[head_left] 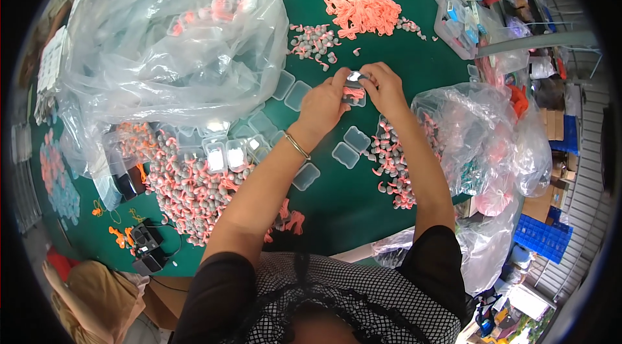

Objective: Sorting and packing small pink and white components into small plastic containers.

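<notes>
My left hand (322, 106) and my right hand (387, 89) meet over the green table (350, 208). Together they grip a small clear plastic case (354, 92) with pink earplugs inside, fingers pressed on its lid. A thin bracelet (297, 145) circles my left wrist. Several empty clear cases (350, 147) lie just below my hands. A heap of grey and pink corded earplugs (194, 192) spreads under my left forearm, and another strip of earplugs (392, 166) lies by my right forearm.
A large clear plastic bag (168, 39) fills the upper left. A pile of pink cords (361, 10) and small grey earplugs (313, 43) lie beyond my hands. Clear bags (479, 143) sit at right, a clear bin (461, 23) upper right, blue crates (543, 237) lower right.
</notes>
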